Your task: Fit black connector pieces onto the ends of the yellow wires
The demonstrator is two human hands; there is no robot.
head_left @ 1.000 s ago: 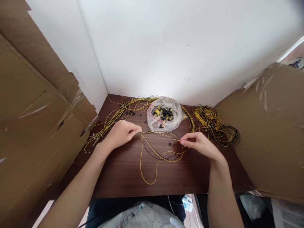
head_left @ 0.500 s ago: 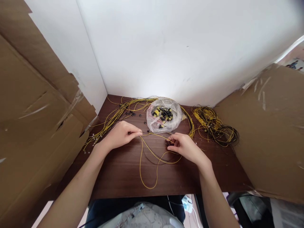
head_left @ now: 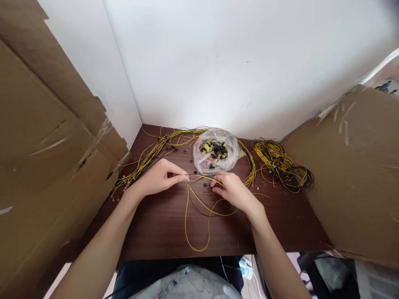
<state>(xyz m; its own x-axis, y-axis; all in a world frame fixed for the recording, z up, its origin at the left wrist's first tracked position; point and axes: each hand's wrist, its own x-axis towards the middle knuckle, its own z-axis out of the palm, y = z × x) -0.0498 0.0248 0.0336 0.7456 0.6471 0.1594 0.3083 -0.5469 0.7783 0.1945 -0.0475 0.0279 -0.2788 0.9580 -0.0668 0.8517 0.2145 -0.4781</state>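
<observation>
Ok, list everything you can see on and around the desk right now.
desk: one, dark brown wood, centre
loose wires: a few, yellow and black, looped between the hands
long wire bundle: one, yellow, back left of desk
coiled wire pile: one, yellow and black, back right
plastic bag: one, clear, holding small black and yellow parts, back centre
small loose parts: several, black, left of the bag
cardboard sheets: brown, both sides
left hand: pinching the wires
right hand: pinching the wires

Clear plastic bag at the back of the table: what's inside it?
The clear plastic bag holds a heap of small black and yellow parts. The crumpled film blurs their shape, and anything beneath the heap is hidden.
</observation>
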